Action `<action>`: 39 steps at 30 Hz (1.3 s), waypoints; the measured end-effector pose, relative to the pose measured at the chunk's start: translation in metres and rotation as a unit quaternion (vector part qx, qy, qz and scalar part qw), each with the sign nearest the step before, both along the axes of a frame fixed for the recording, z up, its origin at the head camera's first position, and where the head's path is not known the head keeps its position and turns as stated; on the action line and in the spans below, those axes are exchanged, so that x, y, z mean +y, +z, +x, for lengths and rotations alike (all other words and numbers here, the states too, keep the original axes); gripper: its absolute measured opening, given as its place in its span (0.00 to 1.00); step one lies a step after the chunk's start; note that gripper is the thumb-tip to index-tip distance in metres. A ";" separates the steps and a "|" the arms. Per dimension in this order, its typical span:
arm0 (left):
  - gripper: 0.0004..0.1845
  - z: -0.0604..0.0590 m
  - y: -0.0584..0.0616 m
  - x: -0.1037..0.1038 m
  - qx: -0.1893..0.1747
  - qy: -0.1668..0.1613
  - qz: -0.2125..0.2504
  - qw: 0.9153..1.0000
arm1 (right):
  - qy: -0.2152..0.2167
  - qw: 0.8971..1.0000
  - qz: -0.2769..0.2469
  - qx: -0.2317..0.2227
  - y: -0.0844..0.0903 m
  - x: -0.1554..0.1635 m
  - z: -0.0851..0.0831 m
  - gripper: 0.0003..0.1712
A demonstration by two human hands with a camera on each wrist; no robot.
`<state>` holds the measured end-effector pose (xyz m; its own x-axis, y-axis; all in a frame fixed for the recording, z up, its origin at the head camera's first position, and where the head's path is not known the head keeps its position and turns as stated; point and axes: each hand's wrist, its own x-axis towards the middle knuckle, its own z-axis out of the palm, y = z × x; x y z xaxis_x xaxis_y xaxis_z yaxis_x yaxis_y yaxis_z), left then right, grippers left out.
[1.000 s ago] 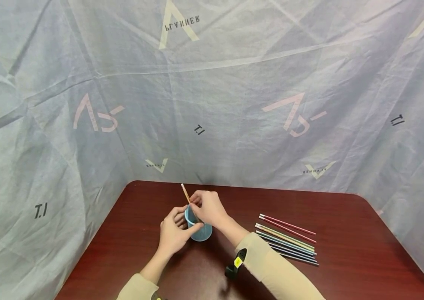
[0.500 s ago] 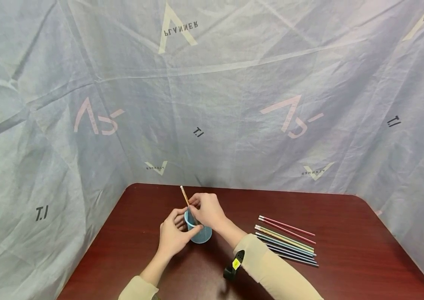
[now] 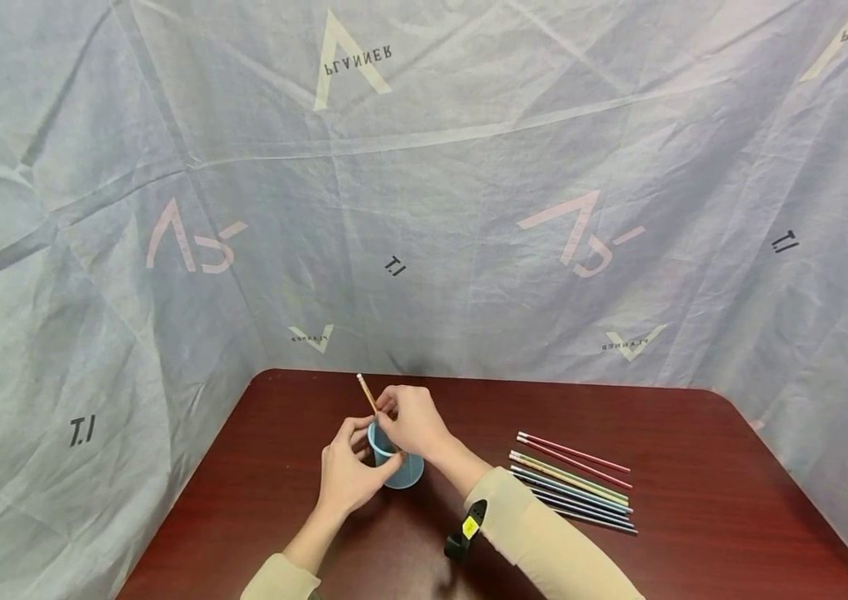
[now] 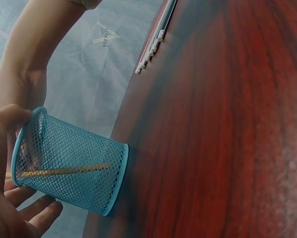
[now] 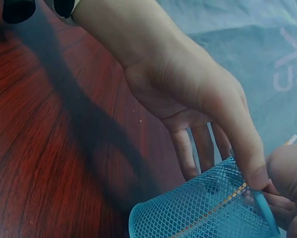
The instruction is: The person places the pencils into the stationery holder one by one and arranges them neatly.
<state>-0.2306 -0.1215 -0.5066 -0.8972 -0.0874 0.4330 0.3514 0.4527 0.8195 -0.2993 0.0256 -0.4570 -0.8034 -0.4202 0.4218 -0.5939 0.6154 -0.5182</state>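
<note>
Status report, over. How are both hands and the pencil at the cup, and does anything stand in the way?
Left hand gripping mesh cup. Right hand pinching pencil, lower end inside cup. No obstruction seen; other pencils lying apart on table.

High head view; close wrist views share cup [image 4: 84,144].

- Grey cloth [image 3: 454,187], upper middle: "PLANNER" [image 3: 358,60], flipped, across a yellow angular mark [image 3: 346,35].
- Upper right: the same word, cut off by the edge.
- Low on the cloth: two smaller flipped "PLANNER" prints on yellow V shapes.
- Left, middle and right: "T.I" [image 3: 395,266] in black.
- Black strap [image 3: 477,509] at the right wrist: yellow tag [image 3: 471,527], unreadable.
</note>
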 end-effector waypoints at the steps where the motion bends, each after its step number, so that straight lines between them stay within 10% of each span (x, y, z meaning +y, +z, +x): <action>1: 0.35 0.000 0.000 0.000 0.000 0.004 -0.001 1.000 | 0.001 1.000 0.003 -0.001 -0.001 0.000 0.000 0.03; 21: 0.35 -0.001 0.002 0.001 -0.005 0.010 0.013 1.000 | 0.012 1.000 -0.003 -0.020 0.024 0.024 0.005 0.06; 39: 0.34 -0.004 0.000 -0.001 -0.009 0.008 0.027 1.000 | -0.042 0.997 0.041 0.048 0.059 0.150 0.019 0.07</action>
<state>-0.2346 -0.1225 -0.5065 -0.9032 -0.1249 0.4106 0.3287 0.4139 0.8489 -0.2804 0.1755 -0.3976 -0.7954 -0.3891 0.4648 -0.5823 0.7032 -0.4078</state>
